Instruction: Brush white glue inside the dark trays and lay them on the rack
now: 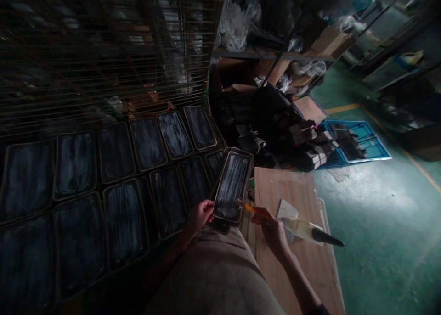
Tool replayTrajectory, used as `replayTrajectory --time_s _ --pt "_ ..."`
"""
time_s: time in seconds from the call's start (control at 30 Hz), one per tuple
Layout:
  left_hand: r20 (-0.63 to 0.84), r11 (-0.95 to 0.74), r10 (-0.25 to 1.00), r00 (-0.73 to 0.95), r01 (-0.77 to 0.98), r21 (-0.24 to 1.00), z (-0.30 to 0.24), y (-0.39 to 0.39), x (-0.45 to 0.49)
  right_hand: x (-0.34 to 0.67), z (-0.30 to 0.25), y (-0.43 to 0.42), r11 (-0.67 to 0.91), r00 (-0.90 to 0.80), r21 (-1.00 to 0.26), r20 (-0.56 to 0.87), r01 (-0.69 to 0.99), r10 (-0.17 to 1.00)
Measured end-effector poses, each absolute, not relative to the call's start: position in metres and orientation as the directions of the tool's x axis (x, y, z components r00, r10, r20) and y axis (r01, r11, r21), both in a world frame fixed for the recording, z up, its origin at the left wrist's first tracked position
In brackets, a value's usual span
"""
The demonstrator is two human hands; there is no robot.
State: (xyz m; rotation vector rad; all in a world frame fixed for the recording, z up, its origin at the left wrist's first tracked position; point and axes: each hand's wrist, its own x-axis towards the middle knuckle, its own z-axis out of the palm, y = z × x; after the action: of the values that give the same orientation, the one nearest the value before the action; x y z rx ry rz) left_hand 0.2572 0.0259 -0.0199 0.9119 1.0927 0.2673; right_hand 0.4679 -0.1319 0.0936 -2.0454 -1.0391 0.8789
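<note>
My left hand (pixel 202 214) pinches the lower left edge of a dark rectangular panel (pixel 231 182) with rounded corners and a pale rim. Whitish streaks run along the panel's length. In my right hand (pixel 270 227) is a small brush (pixel 253 208) with an orange-yellow handle, its tip on the lower right part of the panel. Beneath the panel, another dark piece (pixel 219 225) shows partly. To the right, a pale bottle-like container (pixel 303 229) with a black tapered end lies on the wooden board, beside a whitish flat piece (pixel 287 209).
Rows of similar streaked panels (pixel 126 218) lie at left before a wire rack (pixel 193 39). The wooden board (pixel 289 273) is at my right. Dark bundled stacks (pixel 272 108), a blue crate (pixel 370 156) and a shelf (pixel 272 54) with plastic bags and boxes stand beyond.
</note>
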Motion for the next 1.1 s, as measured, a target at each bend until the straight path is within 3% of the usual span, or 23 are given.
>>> replayTrajectory --time_s 0.17,0.37,0.47,0.7,0.8,0.93,1.1 --pt "-0.662 0.627 0.574 0.481 0.262 0.734 -0.022 0.028 0.259 0.473 0.093 -0.118 -0.437 0.353 -0.797 -0.300 0.416 0.886" --pt "-0.660 0.607 0.607 0.443 0.278 0.745 -0.018 0.027 0.258 0.483 0.084 -0.093 -0.428 0.469 -0.779 -0.197 0.458 0.861" --pt "-0.663 0.610 0.606 0.438 0.279 0.742 -0.015 0.027 0.258 0.466 0.082 -0.079 -0.400 0.447 -0.804 -0.190 0.440 0.874" --pt "-0.692 0.682 0.518 0.503 0.246 0.689 -0.012 0.029 0.256 0.433 0.084 -0.101 -0.409 0.289 -0.873 -0.332 0.267 0.898" --pt "-0.669 0.712 0.477 0.571 0.196 0.675 -0.006 0.031 0.254 0.444 0.096 -0.108 -0.383 0.383 -0.904 -0.291 0.191 0.877" --pt "-0.602 0.768 0.416 0.682 0.091 0.634 0.014 0.037 0.251 0.466 0.111 -0.099 -0.296 0.673 -0.932 -0.083 0.207 0.735" --pt "-0.538 0.771 0.518 0.665 -0.092 0.630 0.044 0.043 0.231 0.486 0.118 -0.094 -0.252 0.772 -0.929 0.053 0.271 0.633"
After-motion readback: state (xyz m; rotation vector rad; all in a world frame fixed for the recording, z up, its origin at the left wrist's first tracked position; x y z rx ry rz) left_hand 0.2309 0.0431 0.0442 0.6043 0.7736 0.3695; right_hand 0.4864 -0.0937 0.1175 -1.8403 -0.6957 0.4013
